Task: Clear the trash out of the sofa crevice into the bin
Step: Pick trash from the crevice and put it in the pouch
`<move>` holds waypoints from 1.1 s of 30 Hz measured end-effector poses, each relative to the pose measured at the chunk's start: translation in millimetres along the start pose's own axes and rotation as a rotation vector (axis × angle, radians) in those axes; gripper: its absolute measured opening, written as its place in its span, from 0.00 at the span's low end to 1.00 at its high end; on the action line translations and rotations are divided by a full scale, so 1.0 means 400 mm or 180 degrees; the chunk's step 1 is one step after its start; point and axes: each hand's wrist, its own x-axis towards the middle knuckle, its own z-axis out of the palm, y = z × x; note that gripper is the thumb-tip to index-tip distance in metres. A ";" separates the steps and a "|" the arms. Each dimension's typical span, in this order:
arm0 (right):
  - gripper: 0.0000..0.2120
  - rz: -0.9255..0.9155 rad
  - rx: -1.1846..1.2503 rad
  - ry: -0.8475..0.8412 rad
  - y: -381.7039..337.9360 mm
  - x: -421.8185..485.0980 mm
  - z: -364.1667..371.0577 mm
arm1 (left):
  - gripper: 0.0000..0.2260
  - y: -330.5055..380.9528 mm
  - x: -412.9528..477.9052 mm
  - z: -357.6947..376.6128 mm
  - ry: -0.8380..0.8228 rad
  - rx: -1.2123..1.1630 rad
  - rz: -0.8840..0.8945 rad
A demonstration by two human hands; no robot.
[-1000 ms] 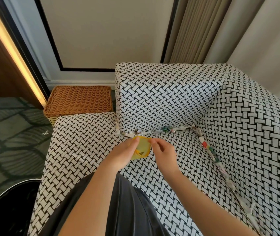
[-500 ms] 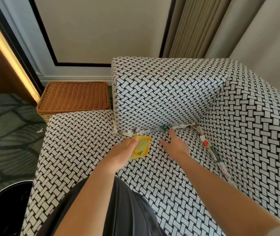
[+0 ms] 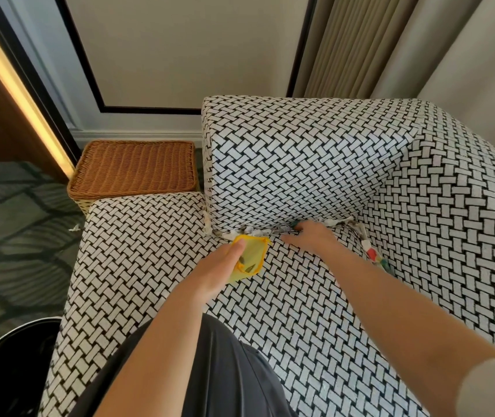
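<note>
My left hand [image 3: 219,266] holds a yellow wrapper [image 3: 250,258] above the black-and-white woven sofa seat [image 3: 156,260]. My right hand [image 3: 311,237] lies flat at the crevice under the armrest block, fingertips touching the line of paper scraps [image 3: 237,234] and a green piece there; whether it grips any I cannot tell. More trash, red and green bits [image 3: 374,257], fills the crevice along the backrest on the right. The black bin [image 3: 8,365] stands on the floor at the lower left.
A brown wicker basket [image 3: 135,170] stands on the floor behind the seat's left end. A small white scrap [image 3: 74,227] lies on the patterned carpet. Curtains hang behind the sofa back. My dark-clothed knee [image 3: 219,371] rests on the seat.
My right hand let go of the yellow wrapper and reached forward and right to the crevice. My left hand kept the wrapper and stayed almost still.
</note>
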 end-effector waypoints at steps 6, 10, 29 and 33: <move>0.20 0.0191 0.0106 0.0222 -0.015 0.018 0.018 | 0.24 -0.006 0.009 -0.001 -0.0005 -0.0022 -0.0034; 0.16 0.0305 -0.0052 0.0652 -0.033 0.000 0.043 | 0.19 -0.010 0.009 -0.004 -0.0038 -0.0059 0.0006; 0.09 -0.0542 0.3444 0.0552 -0.018 -0.297 0.136 | 0.26 0.009 -0.029 0.008 0.0135 0.0633 0.0032; 0.07 -0.0817 0.3867 0.0419 -0.065 -0.331 0.101 | 0.24 0.021 -0.041 0.012 0.0159 0.0836 0.0082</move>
